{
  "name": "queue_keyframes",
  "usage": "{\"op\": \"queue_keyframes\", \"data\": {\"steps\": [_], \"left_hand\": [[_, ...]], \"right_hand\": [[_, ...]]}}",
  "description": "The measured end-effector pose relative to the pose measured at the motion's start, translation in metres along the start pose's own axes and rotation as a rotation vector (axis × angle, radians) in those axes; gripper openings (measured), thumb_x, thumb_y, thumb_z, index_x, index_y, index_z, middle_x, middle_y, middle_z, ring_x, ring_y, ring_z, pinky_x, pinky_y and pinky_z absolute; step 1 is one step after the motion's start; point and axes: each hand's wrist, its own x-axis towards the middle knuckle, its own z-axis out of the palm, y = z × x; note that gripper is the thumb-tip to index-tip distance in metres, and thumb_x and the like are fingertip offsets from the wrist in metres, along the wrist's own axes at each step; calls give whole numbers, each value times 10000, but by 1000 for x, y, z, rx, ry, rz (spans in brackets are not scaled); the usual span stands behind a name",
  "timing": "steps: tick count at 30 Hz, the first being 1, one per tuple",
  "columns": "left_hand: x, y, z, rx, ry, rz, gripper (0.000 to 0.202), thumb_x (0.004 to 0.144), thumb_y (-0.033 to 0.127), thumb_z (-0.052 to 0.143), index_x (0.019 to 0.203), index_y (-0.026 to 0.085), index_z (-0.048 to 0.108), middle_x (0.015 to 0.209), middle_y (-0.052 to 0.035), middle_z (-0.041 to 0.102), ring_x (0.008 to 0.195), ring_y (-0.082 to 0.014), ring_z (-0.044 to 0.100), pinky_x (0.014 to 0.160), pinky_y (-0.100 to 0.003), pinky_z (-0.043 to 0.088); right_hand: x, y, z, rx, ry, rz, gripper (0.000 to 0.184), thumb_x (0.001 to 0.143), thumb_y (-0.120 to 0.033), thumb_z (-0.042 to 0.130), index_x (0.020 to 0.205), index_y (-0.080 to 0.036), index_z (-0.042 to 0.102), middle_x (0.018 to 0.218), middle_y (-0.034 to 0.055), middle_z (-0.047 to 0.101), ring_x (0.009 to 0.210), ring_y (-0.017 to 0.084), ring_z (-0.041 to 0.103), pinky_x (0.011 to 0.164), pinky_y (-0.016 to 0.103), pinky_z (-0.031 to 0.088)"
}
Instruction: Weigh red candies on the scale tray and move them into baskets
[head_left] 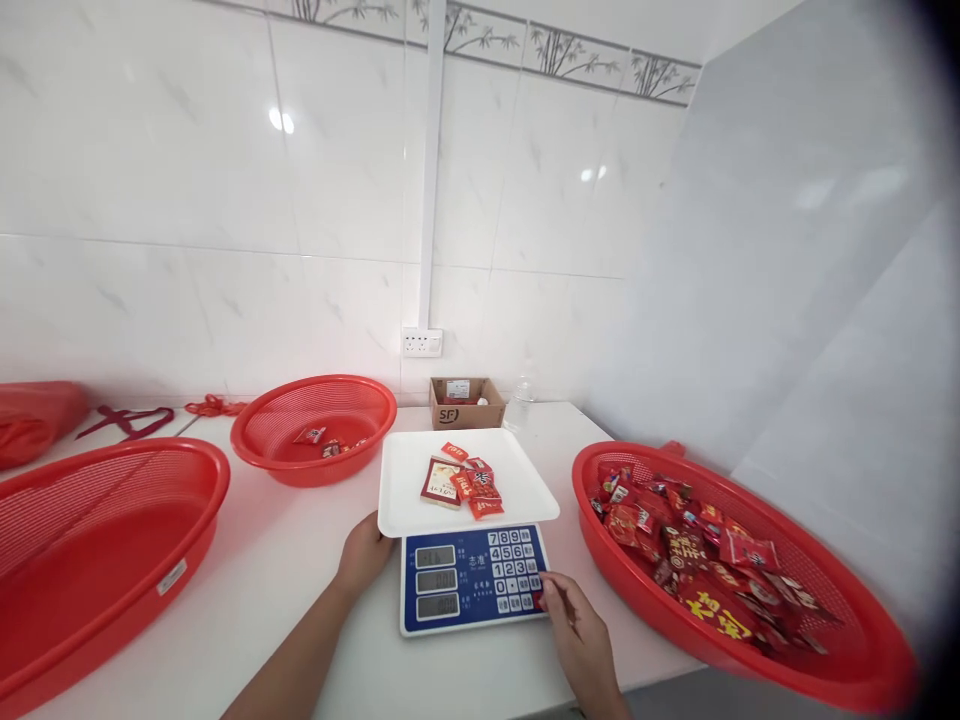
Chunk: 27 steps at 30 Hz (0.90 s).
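Observation:
A digital scale (472, 578) with a blue keypad and three displays stands on the table, its white pan (401, 500) on top. Several red snack packets (481, 487) lie on the pan beside a flat cream-and-maroon packet (440, 483). My left hand (365, 552) is at the pan's front left corner, its fingers mostly hidden behind the scale. By the lower right keys, my right hand (574, 625) is closed in a pinch, with a small red packet (538, 600) showing at the fingertips, mostly covered.
To the right, a red basket (600, 560) holds many wrapped snacks. A smaller red basket (262, 462) at back left has a few packets; another red basket (172, 530) is at front left. Behind the scale stand a cardboard box (469, 413) and a clear bottle (520, 400).

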Motion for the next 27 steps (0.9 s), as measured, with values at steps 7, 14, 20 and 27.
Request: {"op": "queue_keyframes", "data": {"steps": [7, 14, 20, 27], "left_hand": [[-14, -2, 1, 36, 46, 13, 187, 816, 168, 439, 834, 202, 622, 892, -24, 686, 813, -176, 613, 678, -239, 406], [-26, -7, 0, 35, 47, 8, 190, 839, 220, 423, 833, 199, 612, 822, -19, 661, 755, -159, 587, 647, -237, 390], [-29, -5, -2, 27, 29, -5, 179, 830, 223, 425, 823, 200, 603, 796, -18, 645, 741, -162, 576, 657, -250, 391], [-31, -4, -7, -20, -53, -35, 185, 827, 249, 412, 837, 201, 590, 800, -15, 632, 753, -165, 576, 667, -261, 425]], "right_hand": [[4, 15, -9, 125, 83, 80, 473, 742, -615, 474, 856, -168, 580, 552, -38, 491, 537, 134, 465, 548, 250, 412], [2, 14, -9, 94, 34, 117, 519, 710, -647, 471, 884, -169, 575, 555, -39, 498, 545, 136, 453, 556, 255, 402], [3, 10, -7, 85, 50, 153, 551, 674, -668, 481, 876, -166, 586, 559, -30, 501, 549, 141, 465, 553, 259, 419], [3, 2, -13, -22, 18, 231, 522, 667, -666, 455, 848, -190, 568, 573, -24, 510, 565, 148, 481, 575, 253, 441]]}}
